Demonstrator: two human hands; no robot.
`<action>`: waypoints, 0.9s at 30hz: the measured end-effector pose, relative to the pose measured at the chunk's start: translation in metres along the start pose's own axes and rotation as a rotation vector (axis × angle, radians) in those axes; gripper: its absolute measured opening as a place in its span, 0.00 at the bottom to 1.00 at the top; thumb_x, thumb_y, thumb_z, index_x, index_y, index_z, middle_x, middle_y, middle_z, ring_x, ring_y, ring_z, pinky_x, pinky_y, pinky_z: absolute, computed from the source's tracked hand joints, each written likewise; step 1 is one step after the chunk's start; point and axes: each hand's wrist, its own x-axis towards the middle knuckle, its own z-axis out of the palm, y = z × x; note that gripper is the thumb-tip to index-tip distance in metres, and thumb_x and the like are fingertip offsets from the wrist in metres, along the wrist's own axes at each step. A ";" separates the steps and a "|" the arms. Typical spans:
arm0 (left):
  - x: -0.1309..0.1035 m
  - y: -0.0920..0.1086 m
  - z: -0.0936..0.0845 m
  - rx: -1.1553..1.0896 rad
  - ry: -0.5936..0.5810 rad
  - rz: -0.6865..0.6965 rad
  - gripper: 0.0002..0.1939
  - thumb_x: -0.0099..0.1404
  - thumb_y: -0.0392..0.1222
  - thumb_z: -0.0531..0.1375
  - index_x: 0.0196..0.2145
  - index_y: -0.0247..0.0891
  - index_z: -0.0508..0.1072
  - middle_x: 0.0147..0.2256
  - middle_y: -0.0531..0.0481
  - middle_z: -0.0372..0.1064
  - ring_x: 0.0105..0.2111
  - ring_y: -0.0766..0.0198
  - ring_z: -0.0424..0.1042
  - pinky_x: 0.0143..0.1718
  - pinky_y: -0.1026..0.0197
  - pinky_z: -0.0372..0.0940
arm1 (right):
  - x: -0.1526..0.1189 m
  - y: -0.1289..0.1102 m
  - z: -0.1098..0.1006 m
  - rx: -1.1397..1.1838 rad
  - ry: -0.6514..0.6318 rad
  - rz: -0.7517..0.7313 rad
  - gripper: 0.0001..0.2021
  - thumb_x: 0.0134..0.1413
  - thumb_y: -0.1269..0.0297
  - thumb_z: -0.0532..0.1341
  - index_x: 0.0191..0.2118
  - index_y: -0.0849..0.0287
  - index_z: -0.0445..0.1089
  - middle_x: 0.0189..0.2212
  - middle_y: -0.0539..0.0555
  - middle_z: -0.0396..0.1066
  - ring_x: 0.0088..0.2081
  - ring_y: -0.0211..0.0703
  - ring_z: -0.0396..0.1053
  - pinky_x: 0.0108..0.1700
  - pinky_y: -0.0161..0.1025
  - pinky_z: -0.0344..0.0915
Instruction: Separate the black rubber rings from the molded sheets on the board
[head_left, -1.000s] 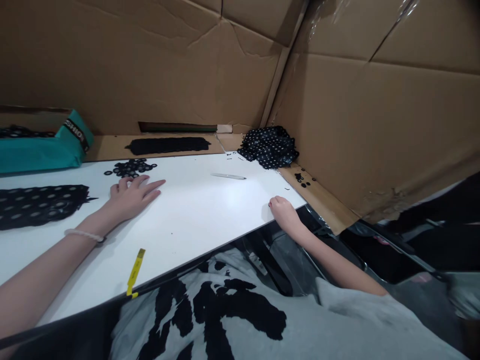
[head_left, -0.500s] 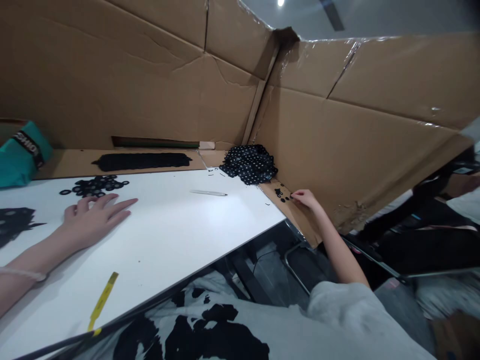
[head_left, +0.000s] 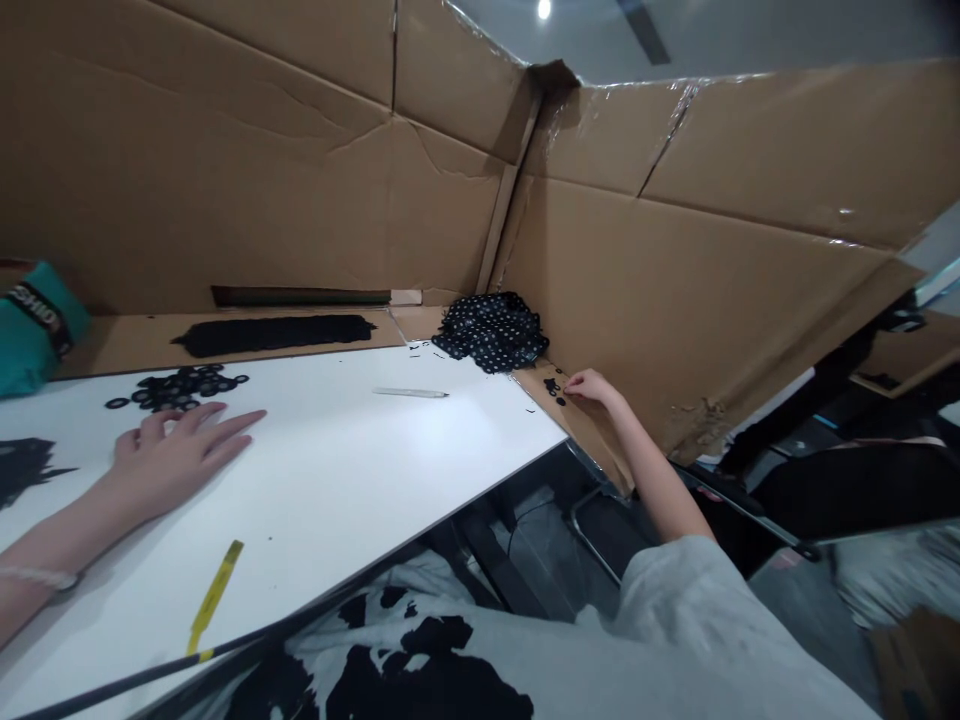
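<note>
My left hand [head_left: 176, 455] lies on the white board [head_left: 322, 480] with its fingers spread, just in front of a heap of black rings [head_left: 180, 388]. Far to the right, my right hand [head_left: 590, 385] has its fingertips pinched together over the cardboard ledge, beside several small black pieces [head_left: 553, 387]. Whatever is between those fingertips is too small to make out. A dark dotted fabric bundle [head_left: 493, 332] sits in the corner, left of my right hand. A white pen [head_left: 410, 392] rests on the board between both hands.
Tall cardboard walls [head_left: 300, 200] stand behind and to the right. A long black strip [head_left: 277, 335] lies on the rear ledge. At the left are a teal package [head_left: 37, 330] and a black piece [head_left: 24, 470]. A yellow tag [head_left: 216, 597] lies near the front edge.
The view has shifted slightly, moving most things a little left. My right hand has moved slightly closer to the small black pieces; my left hand remains beside the rings.
</note>
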 end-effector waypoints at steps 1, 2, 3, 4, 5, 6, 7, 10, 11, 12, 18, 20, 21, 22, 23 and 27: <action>0.000 0.000 0.000 -0.003 0.002 -0.001 0.36 0.68 0.67 0.36 0.67 0.61 0.61 0.69 0.46 0.53 0.62 0.31 0.52 0.59 0.34 0.50 | 0.003 -0.004 -0.002 0.017 0.009 0.011 0.05 0.45 0.69 0.69 0.31 0.64 0.78 0.16 0.47 0.69 0.21 0.33 0.64 0.28 0.30 0.63; 0.000 0.000 0.000 -0.006 0.003 0.000 0.36 0.68 0.67 0.37 0.67 0.61 0.61 0.69 0.46 0.53 0.62 0.31 0.52 0.59 0.34 0.50 | 0.007 -0.009 -0.002 0.040 0.013 0.027 0.05 0.47 0.70 0.68 0.32 0.64 0.78 0.16 0.47 0.68 0.21 0.32 0.63 0.28 0.29 0.63; -0.001 -0.001 -0.001 -0.007 0.002 0.002 0.36 0.68 0.67 0.36 0.68 0.61 0.60 0.69 0.46 0.52 0.62 0.31 0.52 0.59 0.34 0.50 | 0.011 -0.015 -0.001 0.063 0.009 0.041 0.05 0.48 0.70 0.68 0.33 0.65 0.78 0.16 0.47 0.68 0.20 0.32 0.62 0.27 0.29 0.62; -0.001 0.000 -0.001 -0.006 -0.001 0.002 0.36 0.68 0.67 0.36 0.68 0.61 0.60 0.69 0.46 0.52 0.62 0.31 0.52 0.59 0.34 0.50 | 0.015 -0.020 0.000 0.086 -0.005 0.051 0.05 0.48 0.71 0.68 0.34 0.65 0.78 0.16 0.47 0.68 0.20 0.32 0.62 0.26 0.29 0.62; -0.002 0.000 -0.002 -0.003 -0.009 0.001 0.36 0.68 0.67 0.35 0.68 0.60 0.60 0.69 0.46 0.51 0.62 0.31 0.52 0.59 0.34 0.50 | 0.018 -0.026 0.003 0.109 -0.029 0.062 0.05 0.48 0.71 0.68 0.34 0.65 0.78 0.16 0.48 0.68 0.20 0.32 0.62 0.26 0.29 0.63; -0.002 0.000 -0.002 -0.001 -0.015 0.000 0.36 0.69 0.67 0.35 0.68 0.60 0.60 0.69 0.46 0.51 0.62 0.31 0.52 0.60 0.34 0.50 | 0.021 -0.031 0.006 0.130 -0.059 0.073 0.05 0.47 0.71 0.69 0.33 0.65 0.77 0.17 0.48 0.68 0.20 0.32 0.63 0.26 0.29 0.64; -0.003 0.001 -0.003 0.000 -0.020 -0.001 0.36 0.69 0.66 0.35 0.68 0.60 0.60 0.69 0.46 0.51 0.62 0.31 0.52 0.60 0.33 0.49 | 0.023 -0.036 0.009 0.146 -0.089 0.085 0.05 0.45 0.71 0.70 0.31 0.65 0.77 0.17 0.49 0.69 0.20 0.32 0.64 0.27 0.29 0.65; -0.003 0.002 -0.004 -0.009 -0.026 0.002 0.35 0.69 0.66 0.37 0.67 0.61 0.61 0.69 0.46 0.52 0.62 0.31 0.52 0.60 0.33 0.50 | 0.026 -0.044 0.016 0.163 -0.153 0.128 0.07 0.40 0.72 0.73 0.24 0.65 0.74 0.16 0.50 0.69 0.20 0.33 0.65 0.27 0.30 0.67; -0.003 0.003 -0.005 -0.011 -0.025 0.004 0.35 0.69 0.66 0.38 0.67 0.61 0.61 0.69 0.46 0.52 0.62 0.31 0.52 0.60 0.33 0.50 | 0.025 -0.046 0.017 0.159 -0.162 0.140 0.09 0.39 0.72 0.73 0.22 0.64 0.73 0.15 0.50 0.68 0.20 0.33 0.64 0.26 0.30 0.67; -0.003 0.003 -0.005 -0.010 -0.024 0.005 0.34 0.69 0.66 0.38 0.67 0.61 0.61 0.69 0.46 0.52 0.62 0.31 0.52 0.60 0.33 0.50 | 0.025 -0.046 0.019 0.153 -0.165 0.147 0.09 0.38 0.72 0.74 0.21 0.64 0.72 0.15 0.49 0.68 0.19 0.33 0.64 0.26 0.30 0.66; -0.003 0.002 -0.005 0.001 -0.034 0.004 0.36 0.69 0.67 0.36 0.68 0.60 0.60 0.69 0.45 0.51 0.62 0.31 0.52 0.59 0.33 0.51 | 0.024 -0.045 0.020 0.163 -0.095 0.126 0.10 0.37 0.74 0.74 0.22 0.62 0.71 0.15 0.47 0.67 0.19 0.32 0.65 0.27 0.29 0.67; -0.003 0.002 -0.004 0.003 -0.032 0.009 0.36 0.69 0.67 0.35 0.68 0.60 0.59 0.69 0.46 0.50 0.63 0.31 0.51 0.59 0.33 0.50 | 0.026 -0.040 0.014 0.185 -0.076 0.122 0.10 0.38 0.75 0.73 0.23 0.63 0.72 0.16 0.48 0.69 0.20 0.32 0.66 0.29 0.29 0.67; -0.003 0.001 -0.004 0.004 -0.030 0.011 0.36 0.69 0.67 0.36 0.68 0.61 0.59 0.69 0.46 0.50 0.63 0.31 0.51 0.60 0.33 0.50 | 0.027 -0.036 0.010 0.198 -0.063 0.126 0.09 0.39 0.75 0.73 0.24 0.63 0.72 0.17 0.49 0.70 0.21 0.32 0.67 0.29 0.29 0.68; -0.003 0.001 -0.003 0.004 -0.030 0.013 0.35 0.69 0.66 0.36 0.68 0.61 0.60 0.69 0.46 0.50 0.63 0.31 0.51 0.60 0.33 0.50 | 0.027 -0.031 0.004 0.212 -0.050 0.134 0.09 0.40 0.76 0.73 0.25 0.63 0.72 0.18 0.49 0.71 0.21 0.32 0.67 0.30 0.29 0.69; -0.003 0.001 -0.003 0.002 -0.030 0.012 0.35 0.69 0.66 0.36 0.68 0.61 0.60 0.69 0.46 0.50 0.63 0.31 0.51 0.60 0.32 0.50 | 0.027 -0.025 -0.001 0.227 -0.039 0.146 0.08 0.40 0.76 0.73 0.25 0.64 0.73 0.19 0.51 0.72 0.21 0.32 0.68 0.30 0.30 0.69; -0.004 0.005 -0.007 -0.013 -0.042 0.007 0.35 0.69 0.67 0.37 0.68 0.61 0.60 0.69 0.46 0.50 0.62 0.31 0.51 0.60 0.32 0.49 | 0.019 0.004 -0.011 0.271 -0.043 0.203 0.06 0.41 0.82 0.69 0.27 0.66 0.75 0.24 0.56 0.77 0.23 0.35 0.71 0.32 0.32 0.73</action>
